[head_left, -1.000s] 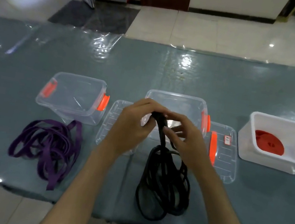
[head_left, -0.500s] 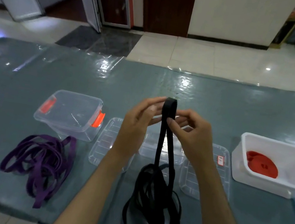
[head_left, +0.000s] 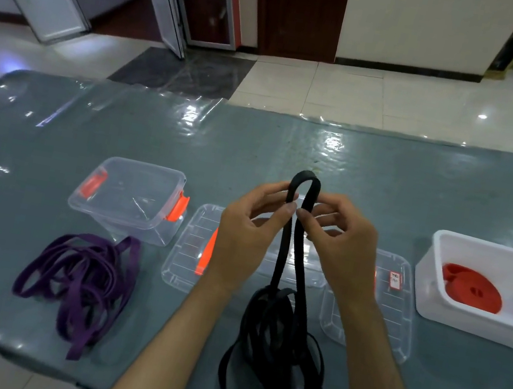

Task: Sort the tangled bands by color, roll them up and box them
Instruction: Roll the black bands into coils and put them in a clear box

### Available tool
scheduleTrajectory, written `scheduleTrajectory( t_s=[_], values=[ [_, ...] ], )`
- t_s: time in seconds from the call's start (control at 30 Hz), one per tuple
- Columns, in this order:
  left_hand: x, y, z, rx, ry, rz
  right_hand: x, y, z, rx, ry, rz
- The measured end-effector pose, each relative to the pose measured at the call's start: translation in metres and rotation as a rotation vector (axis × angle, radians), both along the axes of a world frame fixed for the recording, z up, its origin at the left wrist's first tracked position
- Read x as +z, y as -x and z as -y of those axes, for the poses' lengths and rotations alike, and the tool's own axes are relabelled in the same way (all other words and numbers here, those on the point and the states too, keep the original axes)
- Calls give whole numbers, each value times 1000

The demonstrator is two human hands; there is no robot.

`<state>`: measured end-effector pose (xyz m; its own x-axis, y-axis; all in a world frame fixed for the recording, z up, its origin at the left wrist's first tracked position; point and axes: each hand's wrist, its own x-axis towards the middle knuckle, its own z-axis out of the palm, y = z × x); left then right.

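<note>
You hold the black band (head_left: 290, 269) up in front of you with both hands: your left hand (head_left: 242, 239) pinches one strand between thumb and fingers, and your right hand (head_left: 339, 250) pinches the other strand just beside it, so a small loop of band stands up above your fingertips. From that pinch the two strands hang down to the rest of the black band, which lies in a loose tangle on the grey-green table (head_left: 49, 157) at the near edge, between your forearms. The purple band (head_left: 80, 280) lies in a loose heap on the table to your left, apart from your hands. Just beyond it stands a clear box (head_left: 130, 201) with orange clips, and flat clear lids (head_left: 187, 250) lie on the table behind your hands. To your right a white bin (head_left: 476, 301) holds a rolled red band (head_left: 471, 292).
</note>
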<state>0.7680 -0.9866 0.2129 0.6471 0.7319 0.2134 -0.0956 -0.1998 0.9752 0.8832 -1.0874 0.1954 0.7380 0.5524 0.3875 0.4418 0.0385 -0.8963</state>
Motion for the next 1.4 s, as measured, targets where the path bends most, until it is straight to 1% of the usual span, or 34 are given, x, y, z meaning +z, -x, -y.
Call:
scheduleTrajectory(
  t_s=[0.13,0.23,0.3,0.4,0.47,0.53,0.6,0.67,0.77,0.83,0.9,1.07,1.13,1.17,1.2,1.27,1.33,1.4],
  values=[
    [0,-1,3,-9,-53,-31,1,8,4,46,2,119],
    [1,-3,4,3,-157,-67,-3,4,9,127,11,164],
    [1,-5,5,8,-235,-100,-5,0,13,196,26,117],
    [1,-8,2,-12,-360,-142,-6,-5,18,268,20,-6],
    [4,-10,2,-44,-400,-138,-6,-8,21,290,5,-84],
    [7,-12,4,-53,-389,-110,-8,-11,22,270,11,-137],
    [12,-14,7,-17,-342,-61,-11,-12,22,275,58,-194],
    [18,-17,8,25,-274,3,-19,-10,21,336,170,-221],
    [28,-18,5,43,-158,115,-38,-5,18,412,390,-202],
    [35,-16,2,63,-133,173,-47,0,16,427,452,-206],
    [41,-12,0,84,-121,206,-51,2,15,424,417,-224],
    [61,-5,-10,165,-46,320,-35,-3,7,363,123,-318],
    [71,-4,-13,182,-45,354,-27,-6,3,317,56,-291],
    [77,-4,-14,187,-50,368,-22,-8,1,294,68,-246],
    [82,-4,-15,187,-59,377,-19,-10,0,280,104,-189],
    [91,-3,-16,183,-87,382,-17,-11,-1,306,244,-83],
    [96,-1,-15,180,-116,377,-22,-10,1,363,398,-47],
    [98,2,-11,177,-143,351,-27,-8,5,341,474,-27]
  ],
)
